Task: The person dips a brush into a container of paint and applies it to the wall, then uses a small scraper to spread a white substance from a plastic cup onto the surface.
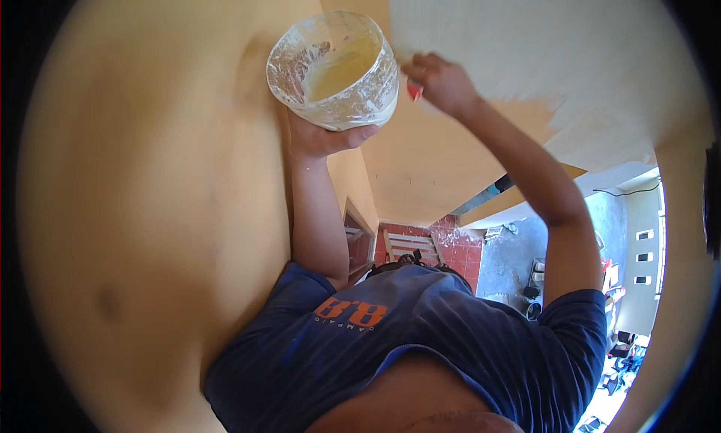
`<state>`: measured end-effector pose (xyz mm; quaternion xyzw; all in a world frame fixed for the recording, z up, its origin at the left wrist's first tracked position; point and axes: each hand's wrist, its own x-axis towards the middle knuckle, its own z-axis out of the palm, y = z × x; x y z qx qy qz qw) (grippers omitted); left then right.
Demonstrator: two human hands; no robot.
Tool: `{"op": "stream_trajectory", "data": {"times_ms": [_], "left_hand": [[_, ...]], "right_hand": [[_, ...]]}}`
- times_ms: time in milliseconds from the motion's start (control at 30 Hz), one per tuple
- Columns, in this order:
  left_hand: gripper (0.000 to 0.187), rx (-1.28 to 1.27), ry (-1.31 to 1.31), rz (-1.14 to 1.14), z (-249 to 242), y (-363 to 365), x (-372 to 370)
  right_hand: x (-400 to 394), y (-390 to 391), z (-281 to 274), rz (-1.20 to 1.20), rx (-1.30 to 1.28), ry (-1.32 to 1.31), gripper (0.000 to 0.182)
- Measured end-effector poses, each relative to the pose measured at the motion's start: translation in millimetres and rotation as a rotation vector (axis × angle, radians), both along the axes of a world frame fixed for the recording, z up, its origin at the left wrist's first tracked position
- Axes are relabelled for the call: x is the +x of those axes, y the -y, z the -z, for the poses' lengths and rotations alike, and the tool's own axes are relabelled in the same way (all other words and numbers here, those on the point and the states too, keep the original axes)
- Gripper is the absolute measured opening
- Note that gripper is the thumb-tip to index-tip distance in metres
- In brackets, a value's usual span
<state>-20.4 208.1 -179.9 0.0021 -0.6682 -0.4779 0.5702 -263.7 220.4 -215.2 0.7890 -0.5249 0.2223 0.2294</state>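
Note:
My left hand [327, 138] supports a clear plastic tub [360, 106] from below, its thumb along the underside. White smears coat the tub's wall, and cream-coloured paint lies inside. Just right of the rim, my right hand [443, 86] is closed around a red-handled tool [414, 90]. Only a red end of it shows clearly; its working end is too blurred to make out. Beyond this hand, the yellow-orange surface [428, 151] meets a whitish painted area [526, 42] with a ragged, streaked edge.
A yellow wall [150, 208] runs close along my left side. Far below, a slatted wooden piece [413, 245], perhaps a ladder, stands over red floor tiles [462, 256] spotted with white. At the right, a grey floor [511, 260] holds assorted items near a bright opening.

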Motion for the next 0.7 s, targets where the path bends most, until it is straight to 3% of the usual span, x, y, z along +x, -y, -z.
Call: {"op": "stream_trajectory", "data": {"times_ms": [133, 200, 300, 367, 500, 567, 600, 700], "left_hand": [[0.064, -0.038, 0.009, -0.033, 2, 3, 3], [0.064, -0.1, 0.037, -0.052, 1, 6, 4], [0.061, -0.041, 0.055, -0.011, 4, 4, 2], [0.06, -0.148, 0.207, -0.054, 8, 13, 9], [0.06, -0.121, 0.145, -0.094, 1, 1, 2], [0.06, -0.043, 0.016, -0.042, -1, -4, -2], [0.06, -0.043, 0.016, -0.046, -3, -4, -3], [0.059, 0.026, -0.017, 0.032, -3, -5, -6]], "right_hand": [[6, -16, -45, -0.037, -0.171, -0.091, 0.025], [16, -29, -48, -0.053, -0.389, -0.177, 0.023], [3, -18, 22, -0.003, -0.201, -0.313, 0.023], [1, -15, 69, -0.03, -0.13, -0.311, 0.021], [14, -25, 100, -0.077, 0.05, -0.201, 0.02], [17, -30, 90, -0.091, 0.103, -0.091, 0.022], [21, -33, 69, -0.076, -0.047, -0.078, 0.025], [23, -38, 3, 0.051, -0.155, -0.083, 0.029]]}}
